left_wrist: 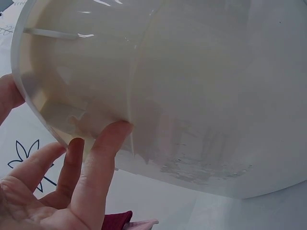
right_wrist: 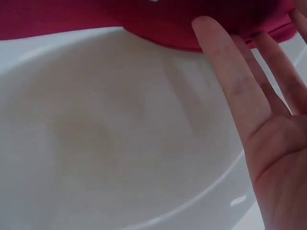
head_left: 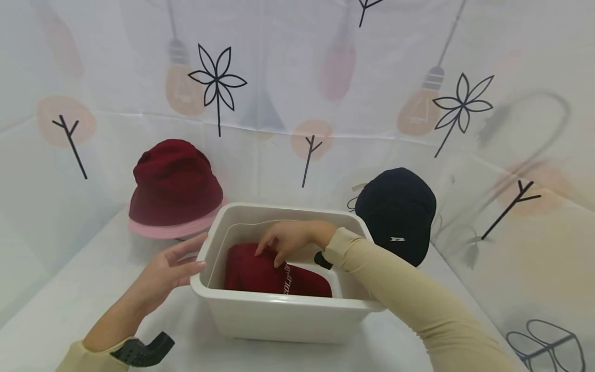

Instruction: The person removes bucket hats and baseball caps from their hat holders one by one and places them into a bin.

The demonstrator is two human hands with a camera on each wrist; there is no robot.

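A white plastic bin (head_left: 288, 310) stands in the middle of the table with a dark red cap (head_left: 260, 276) with white lettering lying in it. My right hand (head_left: 283, 240) reaches down into the bin, its relaxed fingers resting on top of the cap. In the right wrist view the straight fingers (right_wrist: 225, 62) touch the red cap (right_wrist: 144, 19) above the bin's pale inner wall (right_wrist: 120, 143). My left hand (head_left: 172, 268) is open beside the bin's left front corner. Its fingertips (left_wrist: 112, 134) touch the bin's outer wall (left_wrist: 201, 96) under the rim.
A dark red bucket hat (head_left: 174, 188) with a pink brim sits at the back left. A black cap (head_left: 397, 212) leans at the back right of the bin. A patterned white cloth covers the table and the surrounding walls.
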